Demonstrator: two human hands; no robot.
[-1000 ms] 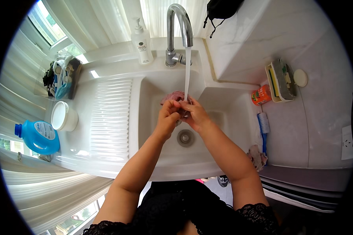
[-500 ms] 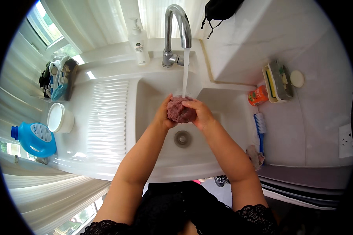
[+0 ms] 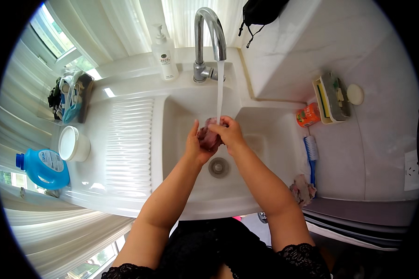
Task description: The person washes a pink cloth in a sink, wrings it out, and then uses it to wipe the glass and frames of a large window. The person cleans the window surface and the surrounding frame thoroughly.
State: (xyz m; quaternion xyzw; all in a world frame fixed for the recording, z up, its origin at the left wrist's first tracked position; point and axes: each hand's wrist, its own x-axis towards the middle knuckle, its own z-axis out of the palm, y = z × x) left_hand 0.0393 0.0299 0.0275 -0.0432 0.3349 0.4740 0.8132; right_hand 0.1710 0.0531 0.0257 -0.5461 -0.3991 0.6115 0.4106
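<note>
A wet, crumpled mauve cloth (image 3: 207, 133) is bunched between my two hands over the white laundry sink (image 3: 184, 111). My left hand (image 3: 195, 148) cups it from the left and below, its thumb side raised. From the right, my right hand (image 3: 232, 135) grips it, fingers curled over its top. Water runs from the chrome faucet (image 3: 210, 21) in a steady stream onto the cloth beside the right fingers. Just below the hands sits the round drain (image 3: 218, 168). Part of the cloth is hidden behind the fingers.
Left of the basin is a ribbed washboard (image 3: 129, 144), then a white tub (image 3: 74, 144) and a blue detergent jug (image 3: 46, 168). A white pump bottle (image 3: 165, 58) stands behind. An orange container (image 3: 308, 115), a blue-handled brush (image 3: 311, 153) and a crumpled rag (image 3: 303, 189) line the right rim.
The cloth has gone from a full round ball to a smaller, flatter bunch. My right fingers have shifted over its top, and both hands sit slightly lower in the picture.
</note>
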